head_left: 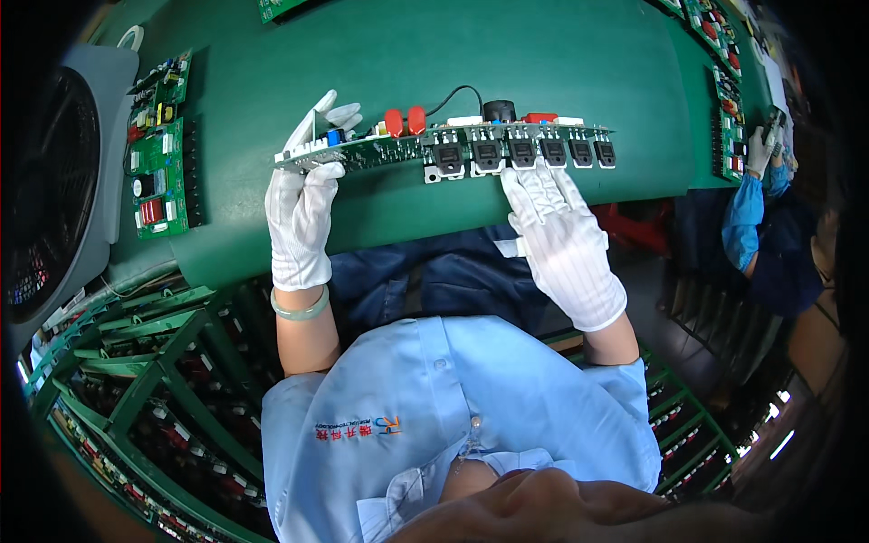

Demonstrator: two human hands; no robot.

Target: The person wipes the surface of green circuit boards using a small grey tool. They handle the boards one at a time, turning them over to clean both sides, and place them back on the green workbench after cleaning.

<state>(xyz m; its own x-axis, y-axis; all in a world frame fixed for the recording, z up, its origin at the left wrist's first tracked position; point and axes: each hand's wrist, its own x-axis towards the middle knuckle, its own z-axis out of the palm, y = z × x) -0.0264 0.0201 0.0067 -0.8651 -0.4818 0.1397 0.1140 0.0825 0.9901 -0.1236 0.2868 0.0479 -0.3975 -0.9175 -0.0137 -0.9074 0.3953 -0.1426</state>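
Circuit board (373,155) in partly curled hands (302,213)

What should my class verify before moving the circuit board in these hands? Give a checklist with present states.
1. Left hand gripping the circuit board: ok, at its left end.
2. Right hand touching the board: ok, fingertips at the black chips.
3. White gloves on both hands: ok.
4. Jewellery off: not ok, bracelet worn on the left.
5. Black wire firmly attached: cannot tell.
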